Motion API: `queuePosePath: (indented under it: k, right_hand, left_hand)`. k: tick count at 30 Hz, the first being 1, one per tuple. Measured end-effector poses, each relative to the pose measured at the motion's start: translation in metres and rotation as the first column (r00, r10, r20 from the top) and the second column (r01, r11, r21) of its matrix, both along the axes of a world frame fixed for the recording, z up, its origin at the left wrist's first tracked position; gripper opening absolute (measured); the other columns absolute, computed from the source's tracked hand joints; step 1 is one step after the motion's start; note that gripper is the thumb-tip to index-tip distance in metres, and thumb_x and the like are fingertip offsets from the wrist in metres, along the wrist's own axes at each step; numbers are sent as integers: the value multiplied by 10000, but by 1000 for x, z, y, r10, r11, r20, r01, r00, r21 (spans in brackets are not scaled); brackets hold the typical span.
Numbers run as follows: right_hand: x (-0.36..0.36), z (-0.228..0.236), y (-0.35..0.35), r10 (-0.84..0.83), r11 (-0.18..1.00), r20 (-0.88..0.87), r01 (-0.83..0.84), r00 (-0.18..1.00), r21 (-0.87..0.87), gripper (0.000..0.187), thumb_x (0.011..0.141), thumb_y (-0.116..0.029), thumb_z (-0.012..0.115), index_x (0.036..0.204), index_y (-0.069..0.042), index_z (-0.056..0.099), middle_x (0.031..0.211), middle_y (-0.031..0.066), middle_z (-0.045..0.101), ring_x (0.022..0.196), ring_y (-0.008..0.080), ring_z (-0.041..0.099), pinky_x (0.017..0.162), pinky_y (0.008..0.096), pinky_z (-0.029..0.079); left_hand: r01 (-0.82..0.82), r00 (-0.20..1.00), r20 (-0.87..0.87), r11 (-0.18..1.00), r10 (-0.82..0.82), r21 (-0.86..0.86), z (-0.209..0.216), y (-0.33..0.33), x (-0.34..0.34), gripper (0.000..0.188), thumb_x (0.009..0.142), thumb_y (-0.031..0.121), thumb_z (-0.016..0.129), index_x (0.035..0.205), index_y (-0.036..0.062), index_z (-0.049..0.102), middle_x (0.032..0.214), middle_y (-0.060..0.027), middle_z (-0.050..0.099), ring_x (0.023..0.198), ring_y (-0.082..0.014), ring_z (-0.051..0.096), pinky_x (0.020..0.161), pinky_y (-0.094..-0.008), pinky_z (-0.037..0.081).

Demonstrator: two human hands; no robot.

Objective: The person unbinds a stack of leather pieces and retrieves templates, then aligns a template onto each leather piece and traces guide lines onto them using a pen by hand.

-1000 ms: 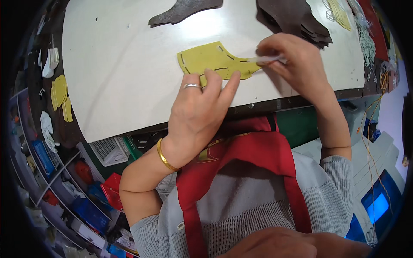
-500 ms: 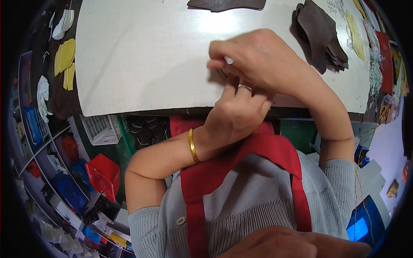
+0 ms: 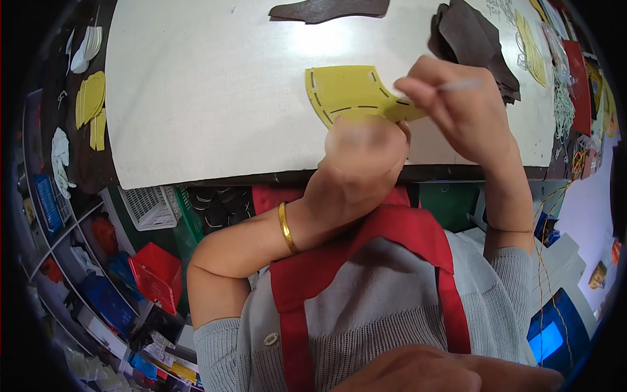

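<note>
A yellow pattern template (image 3: 343, 88) with dark slots along its edges lies at the middle of the white tabletop. My left hand (image 3: 362, 147) is over its near edge, fingers smeared by motion and partly hidden, so their grip does not show. Closed fingers of my right hand (image 3: 467, 104) hold a slim pale pen (image 3: 460, 85), blurred, beside the template's right end. That end narrows toward my right hand, and part of the near side is covered by my left hand.
Dark brown leather pieces (image 3: 473, 39) are stacked at the back right, and another leather piece (image 3: 330, 10) lies at the far edge. More yellow templates (image 3: 90, 101) sit at the left, beside a white glove (image 3: 60, 160). A white basket (image 3: 151, 206) stands below the table.
My right hand has moved right, away from my left hand, uncovering the yellow template. The left hand remains near the template's front edge, now blurred. The whole view has shifted slightly.
</note>
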State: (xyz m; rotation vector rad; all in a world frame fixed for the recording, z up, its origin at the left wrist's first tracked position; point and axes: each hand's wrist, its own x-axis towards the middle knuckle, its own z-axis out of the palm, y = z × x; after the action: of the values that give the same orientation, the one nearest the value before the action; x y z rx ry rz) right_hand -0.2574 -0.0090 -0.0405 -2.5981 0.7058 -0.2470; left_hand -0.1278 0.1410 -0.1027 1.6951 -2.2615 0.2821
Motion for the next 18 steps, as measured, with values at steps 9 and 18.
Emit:
queuePosePath:
  k: [9, 18]
  right_hand:
    - [7, -34, -10, -57, 998, 186, 53, 981, 27, 282, 991, -353, 603, 919, -85, 660, 682, 121, 657, 626, 333, 661, 575, 415, 516]
    - [-58, -21, 1, -111, 990, 113, 120, 987, -75, 202, 996, -196, 639, 896, -23, 613, 720, 121, 614, 625, 343, 620, 572, 409, 480]
  left_hand:
    - [-69, 990, 132, 988, 50, 138, 17, -11, -16, 255, 866, 198, 574, 1078, 84, 658, 985, -54, 516, 775, -213, 524, 766, -370, 545]
    - [-87, 979, 197, 982, 52, 169, 20, -15, -14, 381, 859, 181, 603, 1238, 183, 648, 1031, -22, 508, 785, -217, 516, 753, -331, 534]
